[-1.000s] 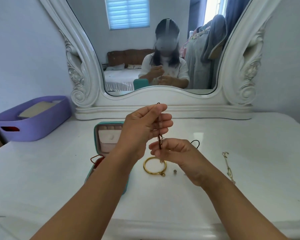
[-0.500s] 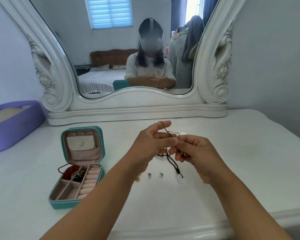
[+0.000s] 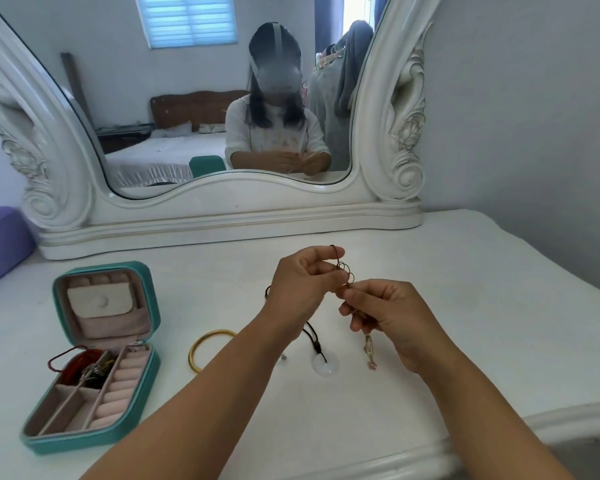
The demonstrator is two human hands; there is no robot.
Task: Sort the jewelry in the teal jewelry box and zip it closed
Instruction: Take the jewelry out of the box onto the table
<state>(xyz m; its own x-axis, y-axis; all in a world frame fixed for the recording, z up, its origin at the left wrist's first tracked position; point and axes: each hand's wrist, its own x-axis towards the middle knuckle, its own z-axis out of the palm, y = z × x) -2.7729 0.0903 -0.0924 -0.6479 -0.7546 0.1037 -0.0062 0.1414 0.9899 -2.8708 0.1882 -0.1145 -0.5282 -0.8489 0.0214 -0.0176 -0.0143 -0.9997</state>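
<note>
Two hands are busy over the white dressing table (image 3: 465, 306), and both are pinched shut on the same dark cord necklace (image 3: 343, 271). The left hand (image 3: 302, 289) nips the looped end of the cord between thumb and forefinger, raised a little; the right hand (image 3: 385, 310) pinches it just below, fingertips almost touching the left's. They seem to be working at a tangle or gathering the cord into small coils (I would guess so it will fit a small compartment). From the grip the cord runs down under the left wrist to a pale round pendant (image 3: 324, 365), which rests on the tabletop between the two forearms.

A thin gold-coloured chain (image 3: 369, 351) hangs or lies just below the right hand; whether those fingers also hold its top end I cannot tell. A gold bangle (image 3: 205, 348) lies flat on the table to the left of the forearm, partly hidden by it.

Well off to the left sits the teal jewelry box (image 3: 94, 434), lid propped open, zip undone. Its rear compartment already holds a red piece (image 3: 77, 365) and some metal items; the ring rolls and front compartments look bare. The sorting looks only partly done.
</note>
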